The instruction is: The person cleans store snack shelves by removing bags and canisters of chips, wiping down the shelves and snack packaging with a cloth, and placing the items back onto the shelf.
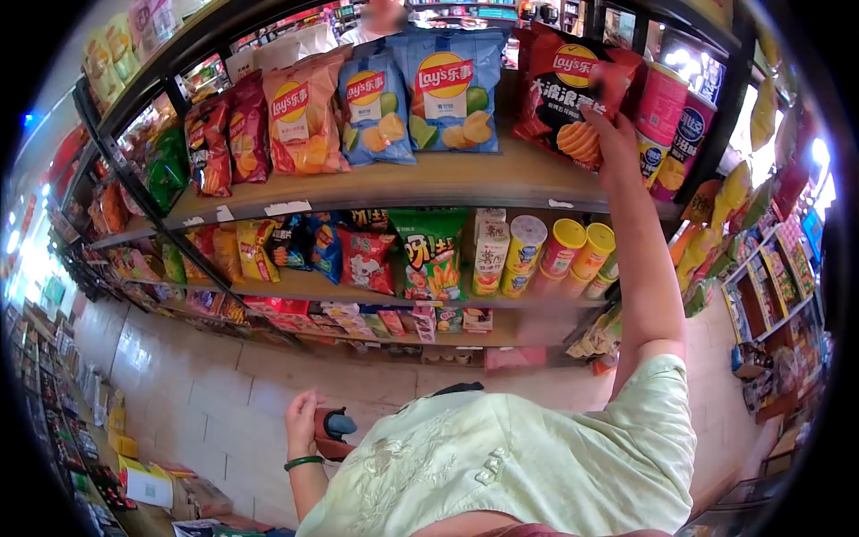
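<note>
My right hand (616,148) reaches up to the top shelf and touches the right side of a red and black Lay's bag (565,97); the thumb and fingers lie at its edge, partly hidden. Just right of the hand stand pink and purple chip cans (662,107). My left hand (302,421), with a green bangle on the wrist, hangs low over the floor, its fingers curled together; whether anything small is between them is hidden.
Blue Lay's bags (454,94) and an orange Lay's bag (304,116) stand on the top shelf (385,190). Below are a green snack bag (428,255) and several cans. Hanging snacks (716,219) are at the right. A person (380,20) is behind the shelf.
</note>
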A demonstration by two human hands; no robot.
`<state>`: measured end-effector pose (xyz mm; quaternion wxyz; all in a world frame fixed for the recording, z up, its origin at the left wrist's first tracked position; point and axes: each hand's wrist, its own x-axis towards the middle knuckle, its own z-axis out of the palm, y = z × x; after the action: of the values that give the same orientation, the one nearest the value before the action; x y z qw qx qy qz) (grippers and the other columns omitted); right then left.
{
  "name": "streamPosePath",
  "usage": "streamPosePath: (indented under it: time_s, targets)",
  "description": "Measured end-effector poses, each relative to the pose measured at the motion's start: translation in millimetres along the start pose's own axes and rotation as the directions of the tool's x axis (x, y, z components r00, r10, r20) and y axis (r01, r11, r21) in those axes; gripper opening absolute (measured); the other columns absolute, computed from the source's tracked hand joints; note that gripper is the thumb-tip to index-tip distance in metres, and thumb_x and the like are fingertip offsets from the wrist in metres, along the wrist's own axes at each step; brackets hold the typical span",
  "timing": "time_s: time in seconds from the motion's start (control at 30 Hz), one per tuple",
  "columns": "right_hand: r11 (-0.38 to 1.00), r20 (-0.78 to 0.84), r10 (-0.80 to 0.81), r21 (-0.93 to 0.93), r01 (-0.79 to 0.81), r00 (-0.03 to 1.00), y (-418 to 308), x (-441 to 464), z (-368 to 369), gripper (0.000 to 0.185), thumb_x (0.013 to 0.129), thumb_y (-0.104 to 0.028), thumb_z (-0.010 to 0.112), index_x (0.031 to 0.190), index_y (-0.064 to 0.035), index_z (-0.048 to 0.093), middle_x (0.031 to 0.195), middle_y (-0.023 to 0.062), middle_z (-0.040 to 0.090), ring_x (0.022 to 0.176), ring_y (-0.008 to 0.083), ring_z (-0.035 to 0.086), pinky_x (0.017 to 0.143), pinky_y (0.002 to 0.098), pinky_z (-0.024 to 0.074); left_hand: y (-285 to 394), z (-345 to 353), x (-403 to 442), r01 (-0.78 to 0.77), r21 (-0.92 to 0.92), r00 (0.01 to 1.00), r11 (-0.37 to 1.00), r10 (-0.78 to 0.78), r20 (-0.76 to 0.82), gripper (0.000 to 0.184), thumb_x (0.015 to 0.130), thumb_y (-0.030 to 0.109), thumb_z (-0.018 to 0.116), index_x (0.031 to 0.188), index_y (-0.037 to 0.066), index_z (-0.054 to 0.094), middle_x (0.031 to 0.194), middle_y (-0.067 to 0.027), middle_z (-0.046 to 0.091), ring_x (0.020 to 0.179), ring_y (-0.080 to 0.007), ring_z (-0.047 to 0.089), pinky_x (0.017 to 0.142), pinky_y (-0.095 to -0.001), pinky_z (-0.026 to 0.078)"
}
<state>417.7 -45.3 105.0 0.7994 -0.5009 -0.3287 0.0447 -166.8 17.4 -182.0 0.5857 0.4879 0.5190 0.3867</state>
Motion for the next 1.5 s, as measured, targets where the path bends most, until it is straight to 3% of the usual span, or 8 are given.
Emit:
streamPosePath:
  time_s: [0.5, 0.6, 0.7, 0.87, 0.93, 1.0, 1.13, 1.5]
  targets:
    - [0.95, 0.193, 0.311, -0.088, -0.299, 0.931, 19, 85, 11, 0.03, 0.079, -0.013, 0.068, 0.104, -0.0042, 0.056, 0.094, 0.0087, 0.065, 0.078, 0.0202, 0.064, 0.07, 0.034, 0.0517, -17, 43, 13, 0.117, -0.048, 0.992, 0.992, -0.115, 0.05, 0.019, 0.089, 0.011, 0.057, 0.104, 0.0, 0.059, 0.092, -0.0096, 0.066, 0.083, -0.015, 0.06, 0.075, -0.0266, 0.049]
    - [0.867, 0.229, 0.488, -0.022, -0.497, 0.842, 42, 106, 5, 0.025, 0.082, -0.009, 0.064, 0.105, -0.0035, 0.057, 0.094, 0.0073, 0.065, 0.085, 0.0212, 0.063, 0.08, 0.0336, 0.051, -29, 44, 19, 0.099, 0.031, 0.992, 0.995, -0.101, 0.078, 0.018, 0.089, 0.01, 0.056, 0.102, -0.002, 0.059, 0.092, -0.0097, 0.065, 0.087, -0.0155, 0.06, 0.078, -0.0276, 0.048]
    - [0.888, 0.209, 0.449, 0.002, -0.46, 0.869, 44, 108, 4, 0.021, 0.079, -0.012, 0.066, 0.096, -0.0054, 0.056, 0.084, 0.0064, 0.063, 0.074, 0.021, 0.063, 0.068, 0.0353, 0.0516, -28, 47, 16, 0.135, 0.017, 0.987, 0.991, -0.136, 0.083, 0.019, 0.089, 0.008, 0.055, 0.104, -0.003, 0.059, 0.092, -0.0101, 0.065, 0.084, -0.0168, 0.061, 0.076, -0.0282, 0.05]
    - [0.934, 0.196, 0.355, -0.035, -0.355, 0.914, 72, 126, -11, 0.021, 0.072, -0.019, 0.066, 0.088, -0.0084, 0.059, 0.08, 0.0045, 0.059, 0.071, 0.0204, 0.058, 0.068, 0.0319, 0.0474, -34, 44, 12, 0.138, 0.059, 0.989, 0.989, -0.141, 0.052, 0.02, 0.091, 0.012, 0.056, 0.105, -0.001, 0.059, 0.093, -0.012, 0.065, 0.082, -0.0176, 0.062, 0.074, -0.0293, 0.052]
    - [0.88, 0.159, 0.47, -0.01, -0.475, 0.868, 62, 111, -4, 0.024, 0.073, -0.021, 0.065, 0.093, -0.0079, 0.059, 0.084, 0.0053, 0.06, 0.075, 0.0195, 0.058, 0.071, 0.0309, 0.047, -29, 49, 6, 0.132, 0.103, 0.99, 0.986, -0.136, 0.039, 0.022, 0.09, 0.013, 0.056, 0.106, -0.003, 0.058, 0.094, -0.0129, 0.065, 0.083, -0.0187, 0.062, 0.076, -0.0296, 0.051]
    - [0.966, 0.141, 0.256, -0.074, -0.248, 0.956, 90, 132, -18, 0.029, 0.074, -0.021, 0.064, 0.098, -0.0062, 0.059, 0.092, 0.0072, 0.062, 0.082, 0.0197, 0.06, 0.075, 0.0321, 0.0486, -41, 46, 7, 0.133, 0.057, 0.989, 0.99, -0.136, 0.051, 0.024, 0.09, 0.014, 0.056, 0.107, -0.004, 0.057, 0.094, -0.0134, 0.065, 0.085, -0.0191, 0.063, 0.076, -0.0296, 0.051]
    - [0.974, 0.162, 0.222, -0.073, -0.213, 0.961, 79, 127, -12, 0.029, 0.076, -0.022, 0.064, 0.101, -0.0084, 0.057, 0.093, 0.0034, 0.06, 0.087, 0.018, 0.058, 0.081, 0.0335, 0.0471, -50, 43, 6, 0.125, 0.093, 0.991, 0.988, -0.128, 0.026, 0.026, 0.091, 0.014, 0.056, 0.109, -0.004, 0.057, 0.095, -0.014, 0.065, 0.087, -0.0189, 0.063, 0.077, -0.0292, 0.051]
    - [0.953, 0.156, 0.3, -0.086, -0.29, 0.941, 86, 135, -18, 0.031, 0.079, -0.031, 0.063, 0.102, -0.0105, 0.056, 0.095, 0.0015, 0.059, 0.09, 0.0169, 0.056, 0.081, 0.0353, 0.0456, -36, 56, 4, 0.201, -0.034, 0.977, 0.979, -0.198, 0.083, 0.024, 0.089, 0.007, 0.055, 0.11, -0.004, 0.055, 0.098, -0.0129, 0.064, 0.092, -0.0191, 0.062, 0.081, -0.0294, 0.05]
